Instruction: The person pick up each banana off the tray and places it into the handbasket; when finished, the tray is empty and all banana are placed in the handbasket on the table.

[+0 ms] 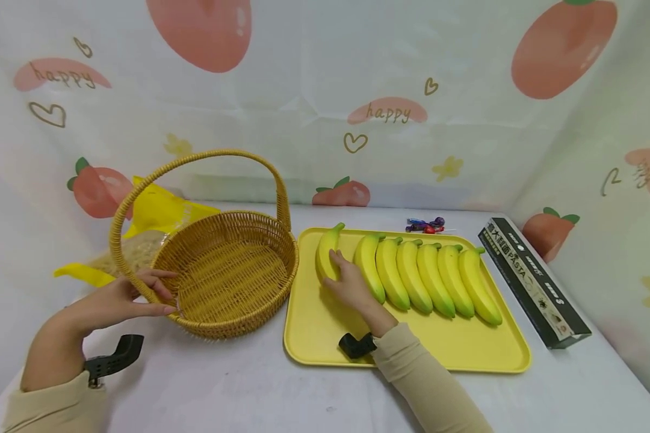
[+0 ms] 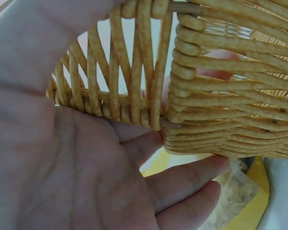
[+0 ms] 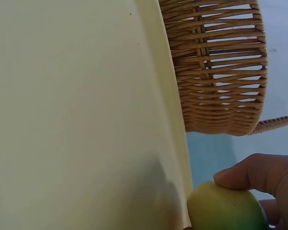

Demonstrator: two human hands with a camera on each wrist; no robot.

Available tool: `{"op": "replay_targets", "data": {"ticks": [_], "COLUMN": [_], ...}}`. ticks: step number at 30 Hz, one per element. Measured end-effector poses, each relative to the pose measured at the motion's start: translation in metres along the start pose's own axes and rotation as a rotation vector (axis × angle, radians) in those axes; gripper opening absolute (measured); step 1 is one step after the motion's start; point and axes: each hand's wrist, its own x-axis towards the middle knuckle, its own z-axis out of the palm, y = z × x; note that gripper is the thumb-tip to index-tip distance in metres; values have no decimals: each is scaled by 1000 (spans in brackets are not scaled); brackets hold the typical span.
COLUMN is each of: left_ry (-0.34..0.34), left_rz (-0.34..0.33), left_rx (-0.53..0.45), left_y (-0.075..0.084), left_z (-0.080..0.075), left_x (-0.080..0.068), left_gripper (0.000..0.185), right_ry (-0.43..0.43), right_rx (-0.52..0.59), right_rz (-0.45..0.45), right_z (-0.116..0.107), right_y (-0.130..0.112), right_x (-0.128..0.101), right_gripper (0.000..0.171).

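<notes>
Your right hand (image 1: pixel 352 285) gripped the leftmost banana (image 1: pixel 327 251), fingers curled round its near end, at the left of the yellow tray (image 1: pixel 411 355). Your right-wrist view showed what the head view hid: a fingertip (image 3: pixel 240 177) pressed onto the banana's greenish end (image 3: pixel 225 208), with the tray's pale floor (image 3: pixel 77 115) filling the left of that picture and the basket's woven wall (image 3: pixel 221 72) beyond the tray's edge. Six more bananas (image 1: pixel 430 279) lay side by side to the right of the gripped one on the same tray, touching one another.

Your left hand (image 1: pixel 119 300) rested on the wicker basket (image 1: pixel 230 270), which stood just left of the tray, its handle arching over it. From the head view the fingers reached along the near left rim; the left-wrist view showed the hand (image 2: pixel 86 167) with fingers nearly straight, lying under and against the weave (image 2: pixel 221 96), open rather than clenched, and one fingertip showing through the gaps.

Behind the basket to the far left lay a yellow bag (image 1: pixel 157 213). Beyond the tray sat a few wrapped sweets (image 1: pixel 425 225), and to its right a long dark pasta box (image 1: pixel 531 279).
</notes>
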Motion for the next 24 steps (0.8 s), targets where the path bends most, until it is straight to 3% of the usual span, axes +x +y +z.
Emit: {"op": "replay_targets", "data": {"ticks": [6, 16, 24], "left_ry": [-2, 0, 32], "left_rz": [-16, -14, -9], "left_rx": [1, -10, 48], "left_y": [0, 0, 1], "left_z": [-1, 0, -1], "left_x": [1, 1, 1], "left_gripper": [21, 21, 17], "right_ry": [4, -141, -276], "right_rx": [32, 89, -12], "right_rz": [15, -15, -118], "right_z": [-12, -38, -54], "right_y": [-13, -32, -57], "right_x": [-5, -18, -30], "right_gripper": [63, 63, 62]}}
